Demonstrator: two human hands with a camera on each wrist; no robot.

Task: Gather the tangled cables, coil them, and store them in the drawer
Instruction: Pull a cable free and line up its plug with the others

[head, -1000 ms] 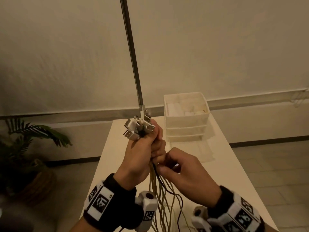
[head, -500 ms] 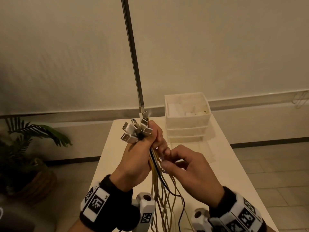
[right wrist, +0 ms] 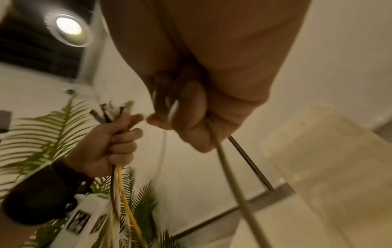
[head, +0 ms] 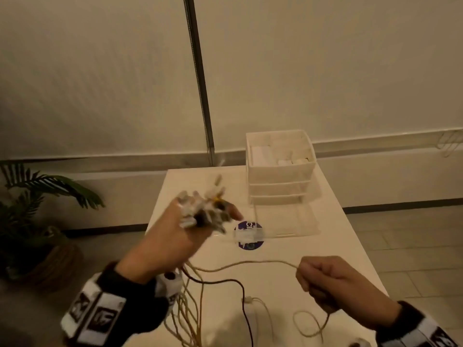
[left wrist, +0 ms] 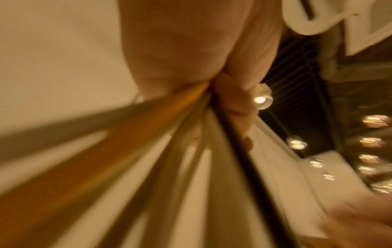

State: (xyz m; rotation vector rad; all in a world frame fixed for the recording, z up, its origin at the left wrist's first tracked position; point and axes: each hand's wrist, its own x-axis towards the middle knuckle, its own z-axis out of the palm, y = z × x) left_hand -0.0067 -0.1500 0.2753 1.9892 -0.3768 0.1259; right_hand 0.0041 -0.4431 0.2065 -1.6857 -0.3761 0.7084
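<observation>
My left hand (head: 172,236) grips a bundle of cables (head: 190,306) just below their plugs (head: 200,211), which stick up out of the fist; white, yellow and one black strand hang down from it. In the left wrist view the cables (left wrist: 169,134) run out blurred from under the curled fingers. My right hand (head: 323,279) holds one pale cable (head: 240,265) that stretches sideways from the bundle, with its tail looping below the fist. The right wrist view shows that cable (right wrist: 224,164) passing through the right fist. The white drawer unit (head: 280,181) stands at the table's far right, its bottom drawer (head: 285,221) pulled out.
A white table (head: 350,261) carries a round purple sticker (head: 249,235) and a loose white plug (head: 248,299). A metal pole (head: 198,78) rises behind the far edge. A potted palm (head: 32,211) stands on the floor at the left.
My right hand has moved right and down, away from the left, drawing one pale cable out sideways. The left hand with the bundle has dropped lower and tilted. The head view now looks further down.
</observation>
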